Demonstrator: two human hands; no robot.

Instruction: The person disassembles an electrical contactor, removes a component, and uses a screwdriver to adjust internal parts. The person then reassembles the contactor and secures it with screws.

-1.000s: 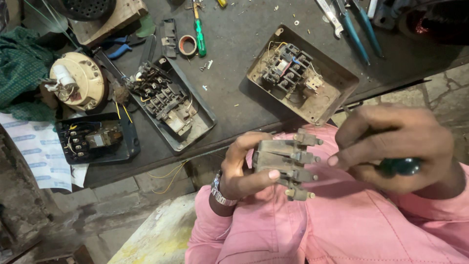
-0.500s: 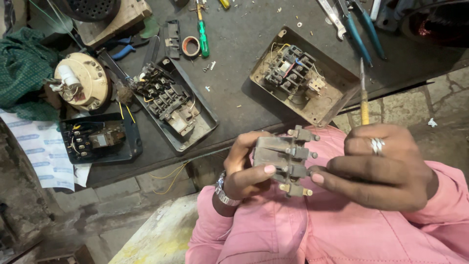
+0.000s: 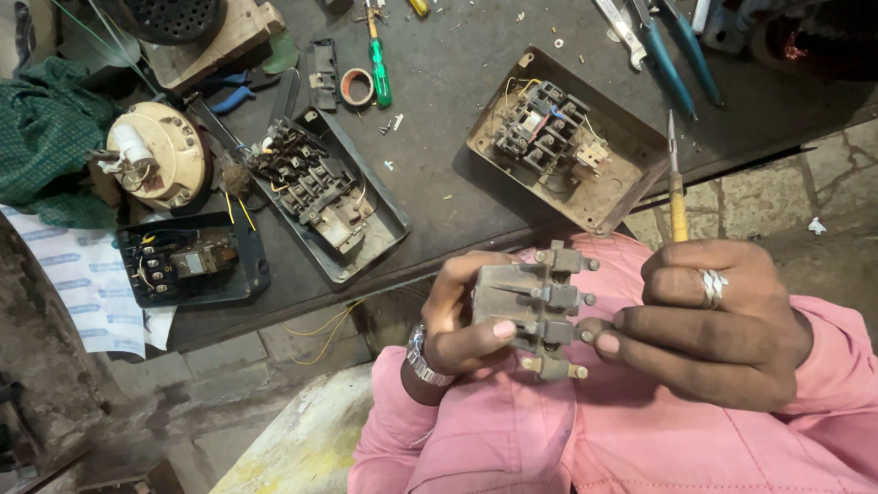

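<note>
My left hand (image 3: 462,320) grips a grey-brown contact block (image 3: 535,306) with several stubby terminals sticking out to the right, held over my pink sleeves. My right hand (image 3: 709,320), a ring on one finger, holds a screwdriver (image 3: 675,178) with a yellow shaft pointing up and away, while its fingertips touch the block's lower right terminals. The screwdriver's handle is hidden in the fist.
On the dark worktable (image 3: 439,128) lie two open switch boxes, one tan (image 3: 567,137) and one dark grey (image 3: 329,197), plus a small black box (image 3: 192,261), a round cream part (image 3: 155,155), a green screwdriver (image 3: 380,73), blue-handled pliers (image 3: 672,55), a green cloth (image 3: 46,137).
My right hand turned over, so its back and ring now face up, and the yellow screwdriver shaft now sticks up. Its fingertips closed onto the block's terminals. The left hand kept its grip.
</note>
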